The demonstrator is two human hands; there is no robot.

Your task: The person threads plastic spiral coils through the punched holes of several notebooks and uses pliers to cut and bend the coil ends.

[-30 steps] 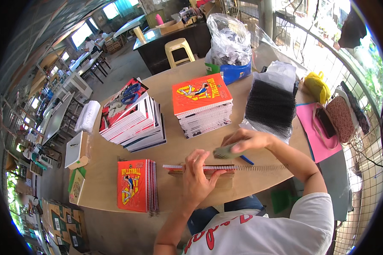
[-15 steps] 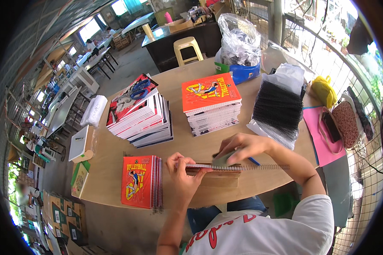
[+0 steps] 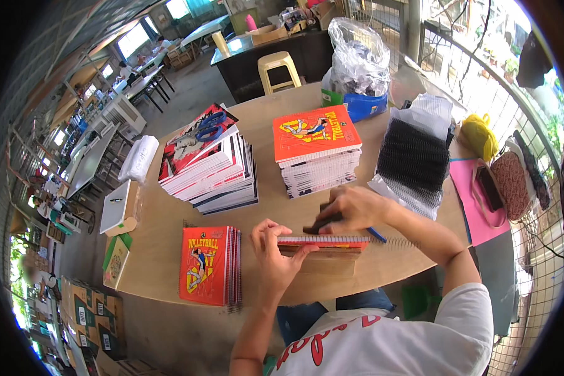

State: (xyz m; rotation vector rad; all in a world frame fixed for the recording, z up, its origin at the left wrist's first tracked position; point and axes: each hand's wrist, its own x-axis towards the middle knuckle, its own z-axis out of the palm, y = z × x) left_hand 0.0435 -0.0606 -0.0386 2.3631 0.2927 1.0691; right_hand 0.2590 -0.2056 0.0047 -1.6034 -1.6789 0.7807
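In front of me a notebook [image 3: 332, 239] with a red-orange cover stands on edge, its white bound side up, against a wooden board [image 3: 323, 252]. My left hand [image 3: 276, 250] pinches its left end between thumb and fingers. A dark wire coil [image 3: 401, 242] runs out past the notebook's right end. Above the notebook's far side, my right hand [image 3: 357, 210] is closed round a dark block-like pad [image 3: 326, 219], blurred by motion and apart from the binding edge. Left of my left hand lies a stack of spiral-bound notebooks [image 3: 207, 263] with red-orange covers.
A tall stack of red-orange notebooks [image 3: 316, 147] stands farther back. Blue scissors [image 3: 210, 126] lie on a fanned stack of booklets [image 3: 213, 166]. Black wire coils [image 3: 413, 156] lie at the right, near a blue pen [image 3: 376, 234] and a pink folder [image 3: 479, 200].
My right hand has lifted the pad off the binding edge and moved slightly up and away. More of the notebook's white edge shows. My left hand keeps its hold.
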